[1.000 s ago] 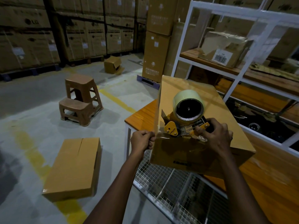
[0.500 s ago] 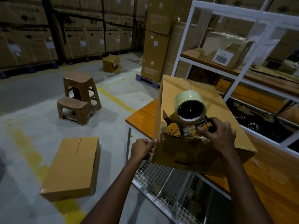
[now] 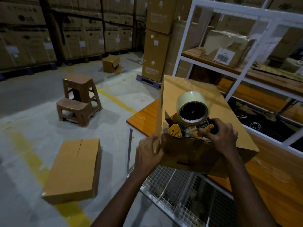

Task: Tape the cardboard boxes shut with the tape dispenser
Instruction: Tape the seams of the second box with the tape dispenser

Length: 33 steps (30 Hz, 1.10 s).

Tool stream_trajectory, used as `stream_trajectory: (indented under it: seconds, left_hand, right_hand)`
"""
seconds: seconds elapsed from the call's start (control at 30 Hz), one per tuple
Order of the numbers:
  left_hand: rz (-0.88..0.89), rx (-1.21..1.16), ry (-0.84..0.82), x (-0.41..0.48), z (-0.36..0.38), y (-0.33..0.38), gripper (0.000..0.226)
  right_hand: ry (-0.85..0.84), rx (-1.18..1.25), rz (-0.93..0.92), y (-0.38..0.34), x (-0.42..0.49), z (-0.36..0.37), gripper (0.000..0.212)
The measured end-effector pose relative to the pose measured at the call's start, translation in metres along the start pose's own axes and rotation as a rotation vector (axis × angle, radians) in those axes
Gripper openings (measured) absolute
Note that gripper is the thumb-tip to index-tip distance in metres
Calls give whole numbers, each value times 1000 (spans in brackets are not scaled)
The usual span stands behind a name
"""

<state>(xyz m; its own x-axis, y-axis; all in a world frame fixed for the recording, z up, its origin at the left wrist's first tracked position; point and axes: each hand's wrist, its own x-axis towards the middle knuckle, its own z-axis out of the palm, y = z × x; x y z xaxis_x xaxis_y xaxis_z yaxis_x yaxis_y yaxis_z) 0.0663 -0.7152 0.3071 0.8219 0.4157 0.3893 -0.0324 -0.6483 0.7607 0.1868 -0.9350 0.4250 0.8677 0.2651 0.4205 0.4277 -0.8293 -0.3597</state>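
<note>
A long cardboard box (image 3: 229,118) lies tilted on the orange wooden table (image 3: 144,117), its near end sticking out over the table's front edge. On the box's near top edge sits a yellow tape dispenser (image 3: 185,126) with a roll of clear tape (image 3: 191,102). My right hand (image 3: 219,136) grips the dispenser's handle. My left hand (image 3: 149,154) grips the box's near left corner, fingers curled around the edge. A second closed box (image 3: 73,171) lies flat on the floor at the left.
Two brown plastic stools (image 3: 78,99) stand on the concrete floor. A white metal shelf rack (image 3: 242,71) holds a labelled parcel (image 3: 226,48). A wire mesh rack (image 3: 188,192) sits under the table. Stacked cartons (image 3: 155,40) line the back, and an open small box (image 3: 111,63) lies on the floor.
My left hand has slid down and closed tighter around the box's corner. The dispenser and my right hand have stayed at the near top edge. The view has shifted slightly.
</note>
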Motion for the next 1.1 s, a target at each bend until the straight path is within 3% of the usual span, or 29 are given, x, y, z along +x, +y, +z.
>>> stream_trajectory:
  seconds: [0.1, 0.3, 0.47, 0.67, 0.93, 1.1]
  left_hand:
    - [125, 107, 44, 26, 0, 1, 67]
    - [264, 263, 119, 42, 7, 0, 38]
    - [313, 415, 151, 42, 1, 0, 48]
    - [275, 429, 169, 39, 1, 6, 34]
    - [194, 512, 240, 33, 7, 13, 39]
    - [122, 642, 341, 19, 25, 38, 43]
  right_hand:
    - [1, -14, -20, 2, 1, 0, 84]
    - [-5, -2, -51, 6, 1, 2, 82]
    - [-11, 26, -69, 9, -1, 0, 83]
    - [-54, 44, -44, 53, 4, -16, 85]
    - [-41, 103, 39, 176, 1, -65, 82]
    - [-66, 145, 3, 200, 3, -64, 80]
